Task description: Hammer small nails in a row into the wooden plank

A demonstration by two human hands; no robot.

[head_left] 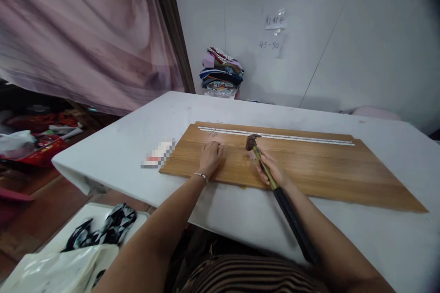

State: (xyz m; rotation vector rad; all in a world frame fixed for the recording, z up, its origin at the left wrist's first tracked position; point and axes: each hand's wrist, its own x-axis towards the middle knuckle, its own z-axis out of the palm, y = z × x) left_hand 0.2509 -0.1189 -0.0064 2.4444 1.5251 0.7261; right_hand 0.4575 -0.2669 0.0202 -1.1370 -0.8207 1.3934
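Observation:
A hammer point(271, 178) with a rusty claw head and a long dark grip is in my right hand point(274, 168), whose fingers wrap the yellowish shaft just below the head. The head hovers over a brown wooden board point(319, 165), its grip slanting back toward my body. My left hand point(211, 157), with a bracelet at the wrist, rests on the board's left part. Its fingers are curled together, and whatever they may hold is hidden. Just beyond those fingers lie a few thin nails point(213, 133). Small dark marks dot the board near the hammer head.
Two white measuring strips point(282, 136) run along the board's far side. The board lies on a white-covered table point(123, 146), with a blurred-out card point(158, 154) to its left. Folded cloths point(222, 73) are stacked by the wall. At lower left stands a seat with patterned fabric point(106, 229).

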